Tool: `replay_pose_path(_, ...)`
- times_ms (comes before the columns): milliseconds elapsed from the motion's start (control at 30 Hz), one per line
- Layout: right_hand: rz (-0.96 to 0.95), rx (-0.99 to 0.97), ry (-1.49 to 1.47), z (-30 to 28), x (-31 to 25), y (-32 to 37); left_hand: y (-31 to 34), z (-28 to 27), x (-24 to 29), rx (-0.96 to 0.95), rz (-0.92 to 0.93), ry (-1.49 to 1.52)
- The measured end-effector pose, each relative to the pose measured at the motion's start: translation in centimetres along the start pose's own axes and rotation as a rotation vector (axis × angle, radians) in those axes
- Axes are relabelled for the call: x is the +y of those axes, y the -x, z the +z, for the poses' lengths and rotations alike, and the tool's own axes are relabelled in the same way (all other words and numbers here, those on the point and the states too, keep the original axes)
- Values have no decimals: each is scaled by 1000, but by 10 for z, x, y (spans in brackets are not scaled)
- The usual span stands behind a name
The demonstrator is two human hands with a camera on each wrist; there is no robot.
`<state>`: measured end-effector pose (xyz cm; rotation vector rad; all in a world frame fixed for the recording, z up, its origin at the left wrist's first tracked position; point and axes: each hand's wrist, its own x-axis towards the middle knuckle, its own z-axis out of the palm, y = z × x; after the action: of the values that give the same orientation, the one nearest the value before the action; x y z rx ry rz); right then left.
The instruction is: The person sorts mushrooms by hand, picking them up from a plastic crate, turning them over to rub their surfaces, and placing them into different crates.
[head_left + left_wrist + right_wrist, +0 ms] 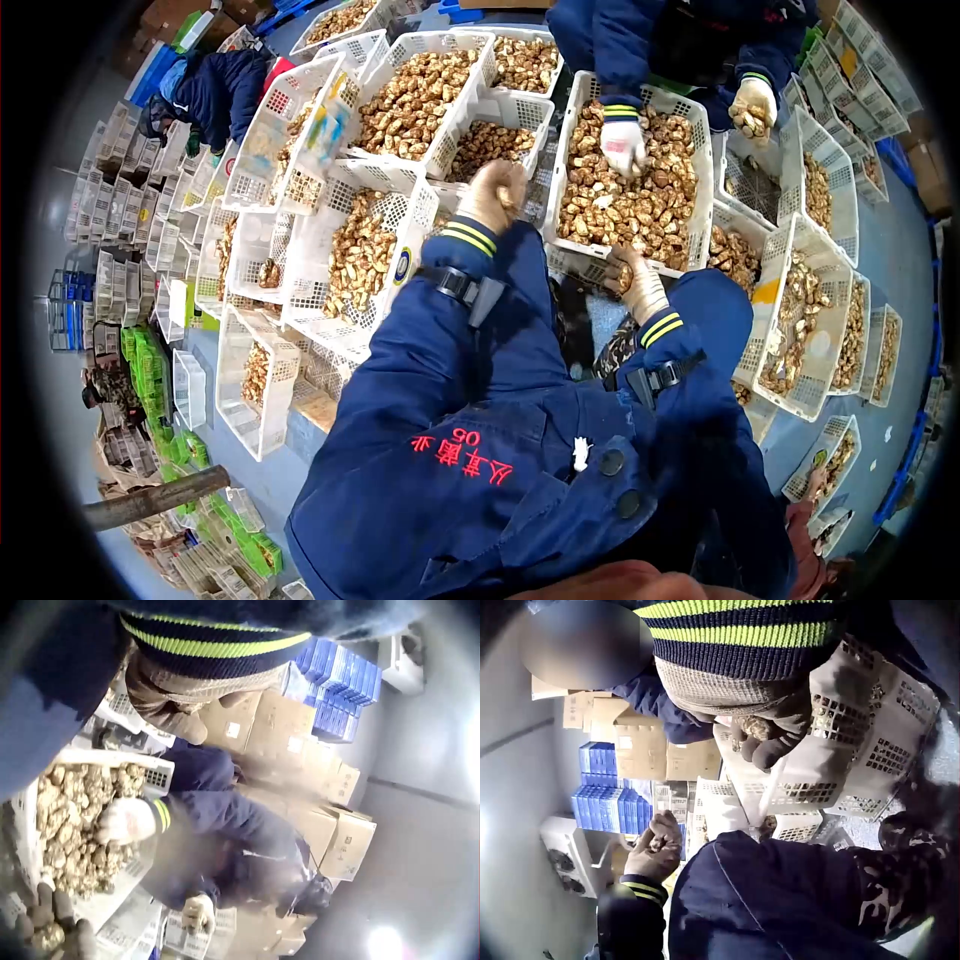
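Note:
My gloved left hand [495, 195] is raised over the gap between crates, fingers curled in. In the right wrist view a small brown piece [658, 844] shows among its fingers. Lower down, at the near edge of a white crate [556, 225] heaped with brown-and-white mushrooms [640, 215], my gloved right hand [637, 287] holds a mushroom [757, 728] between thumb and fingers. That mushroom also shows in the left wrist view. Across the crate, another person's white-gloved hand [624, 150] reaches into the heap; their other hand [753, 108] holds several mushrooms.
White perforated crates of mushrooms crowd the left, such as one crate [415, 205] near my left forearm; a tilted crate [800, 395] stands beside my right knee. Cardboard boxes [277, 727] and blue stacked boxes [337, 682] rise behind. Another person [215, 90] bends at far left.

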<state>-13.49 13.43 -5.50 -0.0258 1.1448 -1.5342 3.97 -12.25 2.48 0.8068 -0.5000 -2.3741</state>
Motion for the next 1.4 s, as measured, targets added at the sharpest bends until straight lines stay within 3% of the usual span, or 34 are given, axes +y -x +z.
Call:
replay_pose_path(33, -44, 52, -42, 14, -6, 8, 5, 15, -24, 75, 33, 27)
replay_pose_path(133, -65, 115, -116, 38, -27, 28, 23, 40, -58, -123, -164, 87)
replay_pose_path(200, -81, 23, -166, 43, -31, 37, 38, 62, -75, -38, -118, 116)
replay_pose_path(233, -55, -51, -151, 39, -29, 32, 34, 59, -83, -123, -149, 135)
replay_pose_path(333, -10, 8, -92, 43, -24, 32, 43, 73, -95, -150, -207, -30)
replay_pose_path(367, 8, -105, -98, 43, -25, 33, 45, 75, -99, -184, -238, -71)
replay_pose_path(400, 12, -60, -117, 42, -23, 33, 43, 72, -106, -211, -245, -60)
replay_pose_path(467, -16, -31, -10, 37, -20, 32, 31, 62, -105, -276, -175, -173)
replay_pose_path(600, -108, 58, 14, 11, -18, 20, -8, 43, -91, 48, -60, -232)
replay_pose_path(633, -152, 186, 24, 34, -34, 41, -27, 29, -91, 2, -30, -331)
replay_pose_path(700, -109, 127, -7, 29, -38, 42, -47, 23, -95, -48, 20, -507)
replay_pose_path(733, -87, 101, -26, 26, -38, 43, -54, 25, -100, 29, 44, -692)
replay_pose_path(800, -92, 112, -35, 24, -35, 42, -65, 28, -106, 36, 301, -1701)
replay_pose_path(833, -113, 119, -44, 26, -34, 43, -51, 55, -104, 61, 161, -1790)
replay_pose_path(933, -131, 120, -51, 38, -45, 56, -70, 53, -130, -79, 183, -2287)
replay_pose_path(967, -148, 106, -66, 36, -44, 57, -69, 61, -133, -86, -54, -2273)
replay_pose_path(1067, -139, 106, -48, 35, -54, 66, -78, 45, -148, -105, -34, -2293)
replay_pose_path(1133, -148, 130, -43, 29, -53, 67, -79, 50, -143, -81, -199, -2256)
replay_pose_path(1233, -138, 196, -83, 16, -48, 60, -84, 51, -137, -69, -17, -2213)
replay_pose_path(1267, -145, 226, -106, 13, -48, 58, -80, 46, -137, -127, 134, -2080)
replay_pose_path(1300, -157, 139, -158, -16, -22, 29, -75, 51, -134, -251, 150, -1968)
replay_pose_path(1333, -167, 153, -80, -10, -29, 32, -73, 52, -133, -370, 159, -1851)
replay_pose_path(1367, -180, 157, -120, -12, -26, 25, -73, 48, -128, -601, -189, -1215)
replay_pose_path(1400, -193, 157, -157, -16, -20, 16, -51, 71, -124, -531, -388, -879)
